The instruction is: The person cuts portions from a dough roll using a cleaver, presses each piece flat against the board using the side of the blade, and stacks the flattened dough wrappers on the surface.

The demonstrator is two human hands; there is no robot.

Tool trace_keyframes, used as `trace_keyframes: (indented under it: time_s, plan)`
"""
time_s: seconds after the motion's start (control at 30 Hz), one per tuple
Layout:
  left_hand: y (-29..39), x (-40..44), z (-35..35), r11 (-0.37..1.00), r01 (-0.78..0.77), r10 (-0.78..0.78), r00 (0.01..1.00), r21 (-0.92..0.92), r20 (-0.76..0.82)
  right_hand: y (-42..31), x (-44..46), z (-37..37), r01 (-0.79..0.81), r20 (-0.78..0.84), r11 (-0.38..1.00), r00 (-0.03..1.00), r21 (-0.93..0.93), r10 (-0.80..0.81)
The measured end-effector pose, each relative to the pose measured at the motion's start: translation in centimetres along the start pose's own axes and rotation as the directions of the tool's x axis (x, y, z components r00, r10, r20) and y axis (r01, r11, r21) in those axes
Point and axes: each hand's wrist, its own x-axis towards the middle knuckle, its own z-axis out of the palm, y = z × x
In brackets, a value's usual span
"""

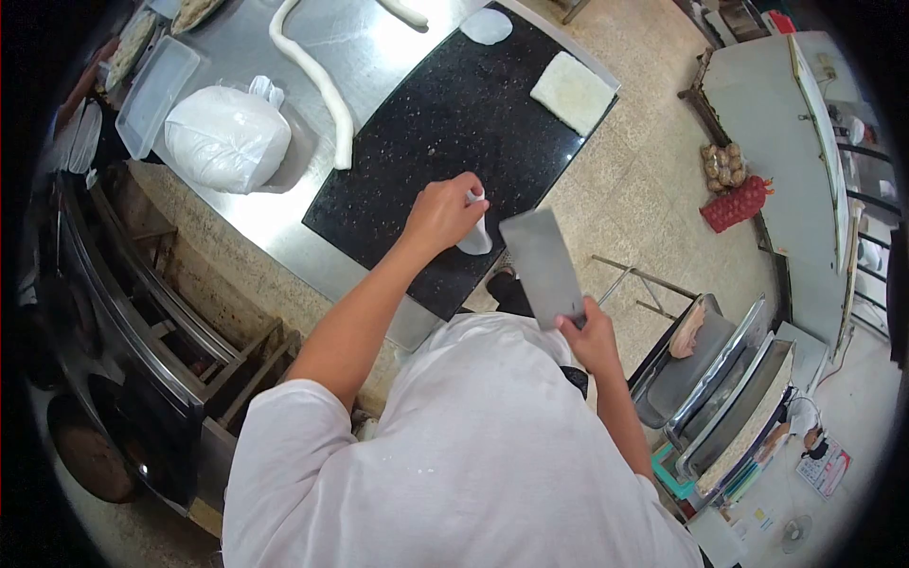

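My left hand (443, 216) is closed in a pinch on the edge of a thin white dough wrapper (476, 239), which hangs or lies at the near edge of the black stone slab (417, 123). Part of the wrapper is hidden behind my fingers. To the right, past the slab's edge, my right hand (591, 339) grips a wide metal cleaver (542, 263) by its lower end, blade pointing away from me. A round flat dough piece (487, 26) rests at the slab's far end. Left of the slab lies a long dough rope (327, 85) on the steel table.
A folded white cloth (573, 93) is on the slab's right corner. A plastic-wrapped white bundle (227, 139) and a clear plastic tray (156, 95) stand left. Metal trays (701, 350) are stacked at right. A red net bag (735, 204) sits on the floor.
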Motion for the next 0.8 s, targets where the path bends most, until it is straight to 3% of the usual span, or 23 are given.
trace_keyframes:
  time_s: [0.03, 0.1, 0.27, 0.37, 0.4, 0.43, 0.5, 0.53, 0.6, 0.63, 0.7, 0.77, 0.8]
  plan:
    - [0.3, -0.2, -0.1, 1.0, -0.007, 0.007, 1.0, 0.001, -0.003, -0.3, 1.8, -0.5, -0.004, -0.035, 1.0, 0.999, 0.021, 0.005]
    - [0.9, -0.9, -0.2, 0.998, 0.035, -0.037, 0.998, -0.051, -0.053, -2.2, 5.8, -1.3, 0.154, -0.121, 0.988, 0.981, 0.009, -0.152]
    - [1.5, -1.1, 0.2, 0.987, 0.126, -0.132, 0.99, -0.1, -0.054, -7.6, 14.6, -2.0, 0.269, -0.033, 0.957, 0.961, -0.111, -0.274]
    - [2.6, -2.3, 0.3, 0.956, 0.238, -0.246, 0.969, -0.173, -0.028, -8.3, 16.6, -0.9, 0.411, 0.091, 0.909, 0.91, -0.066, -0.405]
    - [3.1, -2.5, -0.1, 0.937, 0.275, -0.284, 0.959, -0.214, -0.013, -8.2, 16.6, -0.3, 0.406, 0.241, 0.912, 0.892, -0.051, -0.383]
    - [3.1, -3.3, -0.1, 0.938, 0.287, -0.295, 0.955, -0.194, -0.014, -7.2, 16.2, 0.5, 0.462, 0.291, 0.887, 0.849, -0.004, -0.441]
    - [2.4, -5.3, -0.1, 0.709, 0.342, -0.435, 0.9, -0.617, -0.002, -6.1, 15.2, 0.9, 0.467, 0.403, 0.884, 0.804, 0.025, -0.436]
    - [2.7, -6.0, -0.6, 0.719, 0.338, -0.442, 0.897, -0.607, -0.024, -5.7, 14.8, 0.0, 0.498, 0.458, 0.867, 0.765, 0.027, -0.453]
    - [3.7, -6.5, -1.4, 0.424, 0.222, -0.532, 0.846, -0.878, -0.043, -4.6, 15.0, -1.7, 0.543, 0.507, 0.838, 0.712, 0.041, -0.486]
    - [4.4, -5.3, -1.6, 0.436, 0.212, -0.533, 0.844, -0.875, -0.061, -3.7, 15.6, -2.6, 0.527, 0.578, 0.846, 0.666, 0.082, -0.471]
    - [6.0, -1.8, -2.0, 0.681, 0.328, -0.507, 0.857, -0.655, -0.098, -2.2, 16.9, -4.6, 0.52, 0.649, 0.845, 0.602, 0.122, -0.464]
    - [6.6, 3.7, -2.0, 0.804, 0.263, -0.41, 0.894, -0.534, -0.178, -0.8, 18.0, -6.7, 0.453, 0.604, 0.891, 0.7, 0.039, -0.382]
    - [7.2, 6.9, -2.0, 0.765, 0.239, -0.436, 0.876, -0.598, -0.207, 0.1, 18.6, -7.7, 0.46, 0.599, 0.887, 0.7, 0.037, -0.389]
